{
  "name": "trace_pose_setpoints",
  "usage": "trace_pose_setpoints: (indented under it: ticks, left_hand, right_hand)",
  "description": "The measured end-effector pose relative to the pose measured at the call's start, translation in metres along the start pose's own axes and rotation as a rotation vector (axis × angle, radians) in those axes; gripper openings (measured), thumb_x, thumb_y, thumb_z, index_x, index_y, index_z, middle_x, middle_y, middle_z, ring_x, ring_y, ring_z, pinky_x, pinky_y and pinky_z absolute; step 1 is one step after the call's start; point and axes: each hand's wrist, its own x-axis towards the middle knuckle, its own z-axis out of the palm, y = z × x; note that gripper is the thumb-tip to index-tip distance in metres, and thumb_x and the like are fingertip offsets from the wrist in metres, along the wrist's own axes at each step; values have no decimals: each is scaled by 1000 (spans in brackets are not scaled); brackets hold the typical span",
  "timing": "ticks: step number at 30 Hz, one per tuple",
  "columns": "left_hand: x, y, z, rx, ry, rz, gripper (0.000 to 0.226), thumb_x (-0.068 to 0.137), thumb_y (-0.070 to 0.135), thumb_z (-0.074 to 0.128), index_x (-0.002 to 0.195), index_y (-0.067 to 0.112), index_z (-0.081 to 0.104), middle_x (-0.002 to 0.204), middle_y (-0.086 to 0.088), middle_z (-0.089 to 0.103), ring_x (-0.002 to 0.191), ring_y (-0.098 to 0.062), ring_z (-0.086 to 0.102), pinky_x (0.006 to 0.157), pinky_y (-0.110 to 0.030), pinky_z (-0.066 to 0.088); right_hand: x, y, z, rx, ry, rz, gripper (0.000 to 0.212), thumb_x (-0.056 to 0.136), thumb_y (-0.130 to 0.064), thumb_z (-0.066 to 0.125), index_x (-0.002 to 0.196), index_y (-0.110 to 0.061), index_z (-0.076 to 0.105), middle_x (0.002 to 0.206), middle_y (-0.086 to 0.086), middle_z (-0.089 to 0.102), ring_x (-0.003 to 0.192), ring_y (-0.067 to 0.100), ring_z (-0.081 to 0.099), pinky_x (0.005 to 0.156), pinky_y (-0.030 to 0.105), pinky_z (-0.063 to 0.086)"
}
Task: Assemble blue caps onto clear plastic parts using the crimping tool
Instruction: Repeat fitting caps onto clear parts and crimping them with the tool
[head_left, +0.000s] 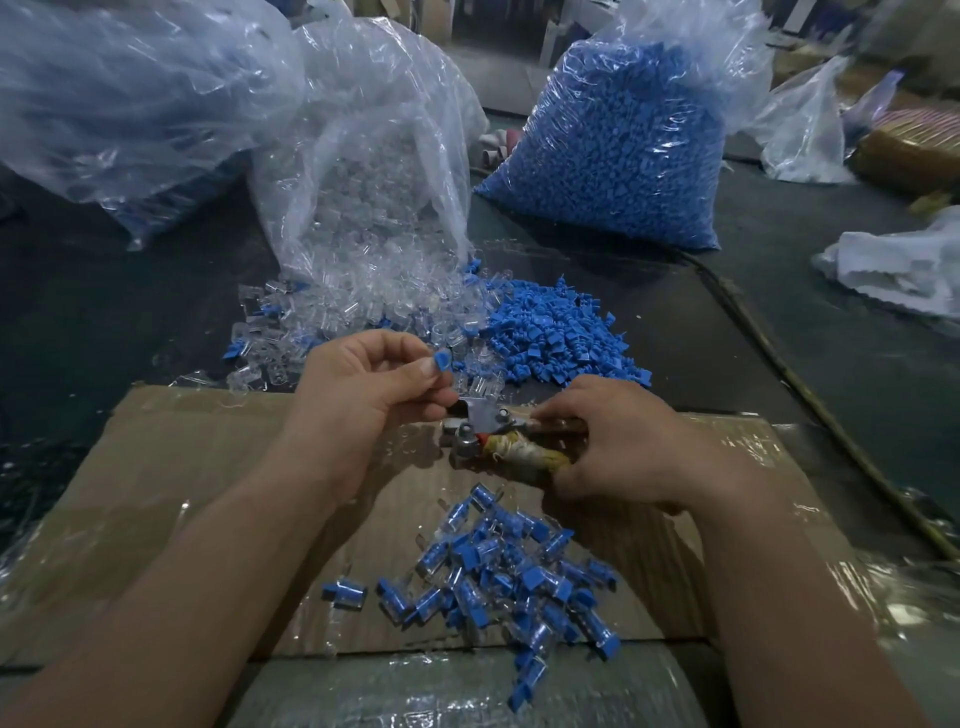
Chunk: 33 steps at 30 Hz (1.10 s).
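1. A blue cap (442, 359) is pinched between the thumb and curled fingers (395, 347) of the left hand (358, 387), just above and left of the tool head.
2. A clear plastic part (479, 387) stands at the metal head of the crimping tool (480, 428), right beside the cap; whether cap and part touch cannot be told.
3. The right hand (628, 441) grips the tool's wrapped handle, its fingers closed round it, and the tool lies low over the cardboard (171, 483).
4. Nearer the person, a heap of assembled pieces (511, 577), clear bodies with blue caps on, lies on the cardboard, with one piece apart to its left.
5. Beyond the hands, loose blue caps (563, 338) are piled on the dark counter (104, 312), touching a spill of clear parts (358, 306) to their left.
6. The clear parts pour from an open clear bag (363, 171); a full bag of blue caps (613, 150) stands behind on the right, and a third plastic bag (130, 93) sits far left.
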Motion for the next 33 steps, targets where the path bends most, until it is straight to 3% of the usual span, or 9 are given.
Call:
trace_pose_setpoints:
  ticks: [4,6,13,17,21,26,33]
  left_hand:
    - [1,-1,0,-13,5,15,16,59,6,59,75,3,57,58,-8,67,54,-16,66,48,-19,53]
    - [2,-1,-1,-14,7,27,14,60,5,59,74,3,57,57,-7,67,54,-16,66,48,-18,52]
    - [4,-2,-4,-4,9,63,8,69,-1,58,76,4,57,60,-6,68,56,-16,66,50,-17,52]
    - [3,-3,-2,-4,21,86,10,76,-6,56,76,4,57,59,-5,67,56,-15,66,50,-17,52]
    - [1,-3,0,-16,32,102,7,74,-3,57,77,3,57,60,-5,67,56,-14,66,51,-17,52]
    - [0,-2,0,-18,60,123,12,79,-6,54,76,5,57,68,-10,67,59,-17,67,51,-17,52]
    - [-2,-2,4,10,57,157,14,79,-7,55,75,5,58,63,-4,67,59,-15,66,52,-17,53]
  right_hand:
    - [5,-2,5,-83,94,-23,24,77,-25,64,100,-25,60,89,-9,48,86,12,49,68,26,40]
    - [7,-1,7,-91,108,-17,17,80,-19,61,96,-24,56,92,-6,49,88,13,48,73,29,42]
    - [6,6,6,-19,215,-14,17,82,-17,56,90,-26,44,86,-10,42,77,6,40,63,23,32]
    - [5,0,9,97,296,-8,15,89,-28,53,88,-27,38,77,-13,42,66,3,39,54,23,27]
    - [4,-12,13,214,333,-72,15,91,-34,50,92,-28,37,80,-12,41,68,5,40,55,23,26]
    - [3,-19,15,219,300,-104,16,89,-29,53,92,-28,37,83,-12,40,71,4,37,57,20,24]
    - [2,-20,15,221,289,-91,14,90,-30,51,92,-27,37,84,-13,40,73,2,36,57,18,23]
